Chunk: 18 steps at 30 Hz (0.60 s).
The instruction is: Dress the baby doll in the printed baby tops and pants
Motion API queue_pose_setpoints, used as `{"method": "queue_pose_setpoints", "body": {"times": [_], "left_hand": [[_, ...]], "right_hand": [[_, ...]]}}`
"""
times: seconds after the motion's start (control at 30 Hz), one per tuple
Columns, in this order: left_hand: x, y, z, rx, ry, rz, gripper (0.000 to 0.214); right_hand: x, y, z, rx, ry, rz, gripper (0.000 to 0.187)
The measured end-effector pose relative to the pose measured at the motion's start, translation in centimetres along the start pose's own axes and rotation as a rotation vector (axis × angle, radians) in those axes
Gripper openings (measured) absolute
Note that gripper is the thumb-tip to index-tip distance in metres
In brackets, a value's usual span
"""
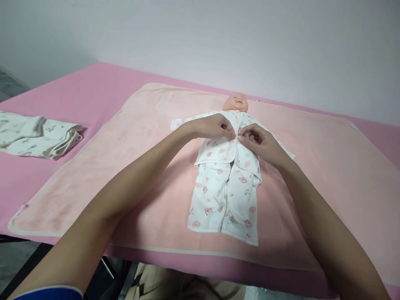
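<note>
A baby doll lies on its back, dressed in a white patterned jacket and matching trousers. My left hand pinches the left front edge of the jacket at chest height. Close against it, my right hand pinches the opposite front edge, fingertips almost meeting along the opening. One fastening near the neck looks closed, while below my hands the jacket fronts spread apart. Any button between my fingers is too small to make out. Both sleeves stretch outward, and the doll's hands and feet are hidden.
A pale pink blanket with a light border lies under the doll on a pink-covered table. Folded white patterned cloth rests at the far left. A plain wall stands behind the table.
</note>
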State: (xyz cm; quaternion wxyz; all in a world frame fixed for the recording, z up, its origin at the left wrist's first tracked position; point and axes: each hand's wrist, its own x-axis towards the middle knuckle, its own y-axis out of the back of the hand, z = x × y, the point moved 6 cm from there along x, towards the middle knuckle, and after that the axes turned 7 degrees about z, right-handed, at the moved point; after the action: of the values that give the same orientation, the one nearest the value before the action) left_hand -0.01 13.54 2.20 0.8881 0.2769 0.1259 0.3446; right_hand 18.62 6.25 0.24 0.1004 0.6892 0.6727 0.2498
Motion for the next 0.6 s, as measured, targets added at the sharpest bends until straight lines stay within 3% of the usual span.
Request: {"method": "queue_pose_setpoints", "body": {"times": [0.37, 0.6], "left_hand": [[-0.3, 0.1, 0.0, 0.015, 0.095, 0.092, 0.021], [-0.7, 0.0, 0.4, 0.036, 0.114, 0.137, 0.018]], "right_hand": [[-0.9, 0.0, -2.2, -0.106, 0.182, 0.271, 0.009], [-1.4, -0.5, -3.0, -0.21, 0.2, 0.292, 0.008]]}}
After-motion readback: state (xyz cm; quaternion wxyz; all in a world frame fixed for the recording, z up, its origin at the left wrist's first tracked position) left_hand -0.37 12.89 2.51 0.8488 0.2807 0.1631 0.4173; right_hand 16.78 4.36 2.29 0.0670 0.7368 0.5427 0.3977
